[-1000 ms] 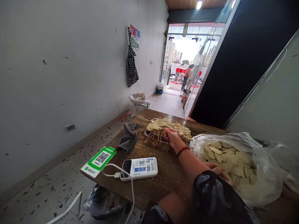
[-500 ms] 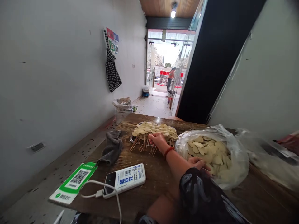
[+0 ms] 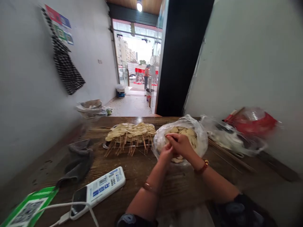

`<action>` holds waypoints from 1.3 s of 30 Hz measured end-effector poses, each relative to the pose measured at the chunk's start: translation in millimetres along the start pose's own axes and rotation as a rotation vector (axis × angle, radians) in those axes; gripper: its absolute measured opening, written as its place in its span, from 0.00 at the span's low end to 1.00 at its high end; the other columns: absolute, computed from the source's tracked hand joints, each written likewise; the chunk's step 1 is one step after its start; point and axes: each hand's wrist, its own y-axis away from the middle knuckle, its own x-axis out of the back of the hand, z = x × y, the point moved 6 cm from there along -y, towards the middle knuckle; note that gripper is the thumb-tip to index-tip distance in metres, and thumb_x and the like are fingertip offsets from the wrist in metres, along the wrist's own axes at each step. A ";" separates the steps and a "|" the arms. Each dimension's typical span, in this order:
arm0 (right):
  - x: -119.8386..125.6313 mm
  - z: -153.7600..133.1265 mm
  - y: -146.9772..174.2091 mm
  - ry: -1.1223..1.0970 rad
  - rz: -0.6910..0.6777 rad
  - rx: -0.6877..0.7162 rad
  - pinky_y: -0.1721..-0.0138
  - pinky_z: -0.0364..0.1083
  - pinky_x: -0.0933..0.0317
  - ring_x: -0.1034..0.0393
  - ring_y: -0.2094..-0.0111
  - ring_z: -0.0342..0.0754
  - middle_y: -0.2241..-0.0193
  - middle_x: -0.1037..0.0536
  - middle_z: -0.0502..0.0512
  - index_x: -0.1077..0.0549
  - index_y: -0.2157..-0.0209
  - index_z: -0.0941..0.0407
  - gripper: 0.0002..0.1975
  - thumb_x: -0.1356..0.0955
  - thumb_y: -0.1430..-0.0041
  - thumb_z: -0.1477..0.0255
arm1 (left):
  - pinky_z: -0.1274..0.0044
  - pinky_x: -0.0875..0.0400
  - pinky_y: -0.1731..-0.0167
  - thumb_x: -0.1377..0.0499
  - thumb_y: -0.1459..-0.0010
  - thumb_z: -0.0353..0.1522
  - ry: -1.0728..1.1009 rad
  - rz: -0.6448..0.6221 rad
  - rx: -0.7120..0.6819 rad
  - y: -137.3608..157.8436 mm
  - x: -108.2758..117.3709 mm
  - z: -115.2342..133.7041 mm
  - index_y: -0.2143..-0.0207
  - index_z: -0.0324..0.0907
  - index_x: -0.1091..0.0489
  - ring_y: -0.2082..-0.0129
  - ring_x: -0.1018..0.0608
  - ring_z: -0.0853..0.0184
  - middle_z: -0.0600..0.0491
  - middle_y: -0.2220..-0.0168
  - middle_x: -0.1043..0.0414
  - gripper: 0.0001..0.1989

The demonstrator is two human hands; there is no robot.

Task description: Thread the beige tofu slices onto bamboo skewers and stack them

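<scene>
My left hand (image 3: pixel 167 154) and my right hand (image 3: pixel 182 145) meet over the near side of a clear plastic bag (image 3: pixel 203 134). Pale thin slices (image 3: pixel 190 133), like potato, fill the bag. The fingers of both hands are pinched together, and whatever is between them is too small or hidden to make out. To the left of my hands, skewered slices (image 3: pixel 132 129) lie heaped on a metal tray (image 3: pixel 105 146). Their wooden sticks (image 3: pixel 123 143) point toward me over the tray's near edge.
A white power bank (image 3: pixel 104 187) with a cable, a green QR-code card (image 3: pixel 30 208) and a dark grey cloth (image 3: pixel 78 160) lie on the left of the wooden table. Loose sticks (image 3: pixel 233 154), plastic bags (image 3: pixel 227 137) and a red package (image 3: pixel 255 121) are at right.
My right hand has left the skewer sticks at the tray and come to the bag, where it now meets my left hand. The view has swung to the right.
</scene>
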 end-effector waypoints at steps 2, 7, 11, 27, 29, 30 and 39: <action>55.7 38.5 16.9 0.101 0.123 -0.109 0.74 0.42 0.40 0.32 0.78 0.46 0.78 0.23 0.51 0.20 0.65 0.55 0.14 0.34 0.45 0.62 | 0.78 0.31 0.75 0.34 0.56 0.47 0.051 0.009 0.005 -0.5 -0.2 0.7 0.64 0.41 0.31 0.76 0.26 0.70 0.52 0.72 0.27 0.23; 189.8 117.3 64.6 0.329 0.423 -0.340 0.77 0.42 0.41 0.35 0.81 0.44 0.78 0.23 0.55 0.23 0.61 0.63 0.24 0.40 0.42 0.59 | 0.79 0.30 0.74 0.31 0.58 0.41 0.116 0.009 0.008 -0.8 -5.2 5.8 0.64 0.38 0.31 0.77 0.24 0.71 0.52 0.73 0.25 0.22; 243.3 148.9 87.6 0.511 0.485 -0.427 0.74 0.43 0.41 0.32 0.78 0.47 0.76 0.22 0.59 0.24 0.58 0.66 0.26 0.42 0.40 0.61 | 0.80 0.29 0.75 0.32 0.57 0.40 0.091 0.016 0.008 2.4 -8.0 10.1 0.65 0.37 0.31 0.77 0.24 0.71 0.51 0.73 0.25 0.21; 195.1 218.2 95.2 0.918 0.082 -0.448 0.62 0.47 0.40 0.27 0.61 0.55 0.64 0.21 0.63 0.22 0.66 0.58 0.14 0.38 0.40 0.69 | 0.82 0.32 0.79 0.32 0.57 0.43 0.029 0.071 -0.024 6.9 -2.0 5.7 0.68 0.37 0.31 0.79 0.25 0.71 0.50 0.74 0.25 0.21; 193.4 223.5 94.3 0.939 0.034 -0.452 0.61 0.46 0.41 0.27 0.60 0.54 0.65 0.21 0.63 0.22 0.68 0.58 0.13 0.38 0.40 0.70 | 0.81 0.32 0.78 0.32 0.57 0.43 0.030 0.072 -0.027 7.4 -1.6 7.4 0.67 0.37 0.31 0.79 0.25 0.71 0.50 0.74 0.24 0.20; 192.6 225.8 94.8 0.950 0.011 -0.454 0.61 0.46 0.41 0.27 0.59 0.55 0.65 0.21 0.63 0.22 0.69 0.58 0.13 0.38 0.40 0.71 | 0.81 0.32 0.78 0.32 0.57 0.42 0.030 0.072 -0.028 7.9 -1.6 8.7 0.68 0.37 0.31 0.79 0.25 0.71 0.50 0.74 0.24 0.20; 198.3 228.0 114.2 0.979 -0.145 -0.509 0.64 0.44 0.44 0.27 0.61 0.52 0.65 0.20 0.62 0.23 0.67 0.59 0.13 0.37 0.39 0.69 | 0.80 0.31 0.77 0.33 0.56 0.41 0.051 0.141 -0.072 5.3 7.1 20.3 0.67 0.37 0.30 0.78 0.25 0.71 0.51 0.74 0.25 0.18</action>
